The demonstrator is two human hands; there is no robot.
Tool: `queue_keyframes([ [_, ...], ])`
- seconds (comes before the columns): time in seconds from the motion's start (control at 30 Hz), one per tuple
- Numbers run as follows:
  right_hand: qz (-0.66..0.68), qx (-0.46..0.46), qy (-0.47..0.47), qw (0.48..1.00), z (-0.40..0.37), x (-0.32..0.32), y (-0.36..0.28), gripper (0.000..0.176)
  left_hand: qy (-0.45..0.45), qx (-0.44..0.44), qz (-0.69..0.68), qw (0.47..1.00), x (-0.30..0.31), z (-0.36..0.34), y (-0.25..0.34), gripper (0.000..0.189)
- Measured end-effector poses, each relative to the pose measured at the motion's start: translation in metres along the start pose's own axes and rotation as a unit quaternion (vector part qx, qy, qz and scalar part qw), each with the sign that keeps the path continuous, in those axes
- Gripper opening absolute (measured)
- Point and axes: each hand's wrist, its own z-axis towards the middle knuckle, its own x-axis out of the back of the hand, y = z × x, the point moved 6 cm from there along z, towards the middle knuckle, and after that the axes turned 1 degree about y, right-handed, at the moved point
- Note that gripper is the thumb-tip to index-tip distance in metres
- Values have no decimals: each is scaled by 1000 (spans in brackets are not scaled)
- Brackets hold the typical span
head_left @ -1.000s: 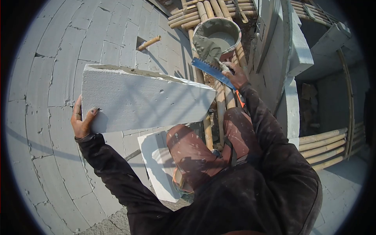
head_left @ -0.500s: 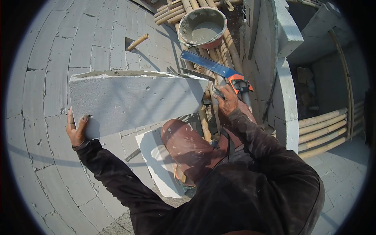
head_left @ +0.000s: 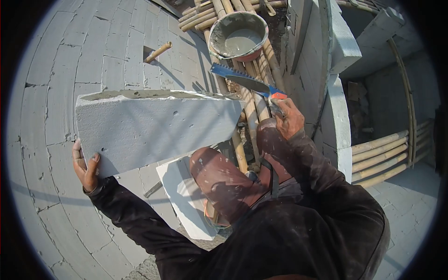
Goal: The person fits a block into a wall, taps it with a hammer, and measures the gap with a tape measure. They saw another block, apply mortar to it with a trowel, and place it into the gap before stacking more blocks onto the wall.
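Note:
My left hand grips the lower left end of a long pale lightweight concrete block, thumb on its near face. Wet grey mortar coats the block's upper edge. My right hand is closed around the handle of a trowel, right of the block and apart from it. The trowel's grey blade overlaps a handsaw with a blue blade and orange-red handle on the bamboo poles. My hand and the trowel hide much of the saw's handle.
A bucket of wet mortar stands on bamboo poles ahead. Another white block lies beside my left knee. A block wall rises at right, and a bamboo stub sticks out of the block wall at left.
My right hand has moved right with the trowel, away from the block's end, bringing the blade over the saw. My left hand keeps its hold; the view has shifted slightly.

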Motion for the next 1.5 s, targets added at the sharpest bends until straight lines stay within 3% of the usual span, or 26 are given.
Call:
queue_keyframes([
  [0.07, -128, 25, 43, 990, 67, 4, -7, 40, -20, -15, 24, 999, 2, -4, 8, 84],
  [0.13, -211, 74, 94, 970, 145, -9, -8, 29, -13, -26, 40, 999, -7, -12, 26, 92],
  [0.23, -374, 112, 35, 920, 262, -70, 11, 20, 28, 14, 24, 999, -15, -21, 31, 99],
  [0.3, -411, 154, 26, 898, 309, -107, 11, 19, 32, 15, 25, 999, -15, -24, 28, 100],
  [0.37, -487, 193, -114, 844, 326, -154, 14, 24, 28, 25, 29, 999, -15, -30, 25, 100],
  [0.4, -485, 200, -118, 843, 330, -163, 15, 24, 26, 18, 6, 999, -17, -32, 25, 98],
  [0.47, -454, 191, -217, 843, 328, -175, 8, 26, 30, 13, -14, 999, -16, -35, 16, 95],
  [0.53, -462, 192, -222, 837, 328, -164, -2, 24, 79, 28, -81, 993, -11, -44, -2, 94],
  [0.6, -439, 66, -243, 862, 342, -133, 13, 22, 108, 24, -99, 989, -20, -44, 2, 92],
  [0.7, -401, 344, -295, 797, 440, -231, 209, 29, 186, 17, -123, 975, -26, -46, -2, 98],
  [0.8, -133, 18, -330, 934, 356, -97, 60, 33, 227, 11, -191, 955, -28, -53, -21, 97],
  [0.93, 5, 71, -281, 957, 340, -35, -6, 35, 257, 38, -287, 922, -44, -56, -11, 88],
  [1.07, 137, 143, -284, 938, 325, 33, -147, 35, 267, 32, -288, 919, -47, -50, -2, 87],
  [1.13, 129, 244, -279, 920, 337, 59, -210, 36, 265, 17, -317, 910, -50, -46, 1, 86],
  [1.23, 106, 333, -316, 882, 282, 101, -348, 37, 270, 3, -318, 909, -52, -39, 10, 87],
  [1.3, 17, 506, -212, 836, 245, 109, -418, 35, 260, 6, -318, 912, -56, -35, 12, 87],
  [1.33, 17, 511, -212, 833, 236, 99, -433, 35, 265, 4, -317, 910, -56, -34, 14, 87],
  [1.4, -9, 721, -32, 692, 193, 94, -468, 33, 267, 5, -350, 898, -61, -31, 19, 88],
  [1.47, -195, 712, 10, 674, 120, 67, -486, 33, 275, 1, -340, 899, -60, -31, 24, 88],
  [1.5, -209, 705, 55, 675, 113, 62, -477, 34, 268, 2, -344, 900, -59, -31, 24, 88],
])
